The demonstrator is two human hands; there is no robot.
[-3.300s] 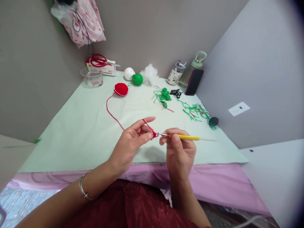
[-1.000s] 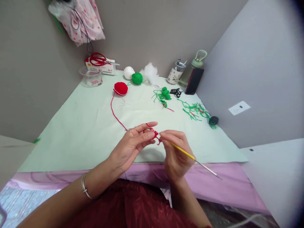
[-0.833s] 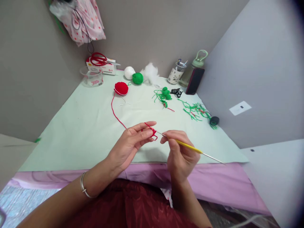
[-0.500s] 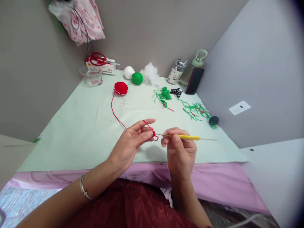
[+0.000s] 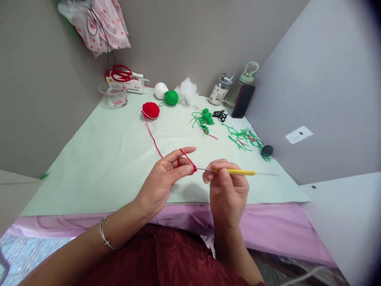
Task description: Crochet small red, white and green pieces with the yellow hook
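My left hand point(image 5: 166, 176) pinches a small red crochet piece point(image 5: 194, 169) between thumb and fingers, with red yarn point(image 5: 153, 137) looped over the raised index finger. That strand runs back to a red yarn ball point(image 5: 150, 110) on the pale green mat point(image 5: 104, 159). My right hand point(image 5: 226, 190) grips a yellow-handled crochet hook point(image 5: 236, 172), held level. Its metal tip sits in the red piece.
At the back stand a clear bowl point(image 5: 113, 96), red scissors point(image 5: 123, 74) on a box, white point(image 5: 161, 90) and green point(image 5: 171, 97) yarn balls, stuffing point(image 5: 187, 89), a pen cup point(image 5: 218, 92), a bottle point(image 5: 242, 81) and a phone point(image 5: 243, 101). Green scraps point(image 5: 242, 139) and a black spool point(image 5: 267, 150) lie right.
The hook swung from a downward tilt back to level, and its tip went into the red piece. The yarn from the ball has pulled straighter.
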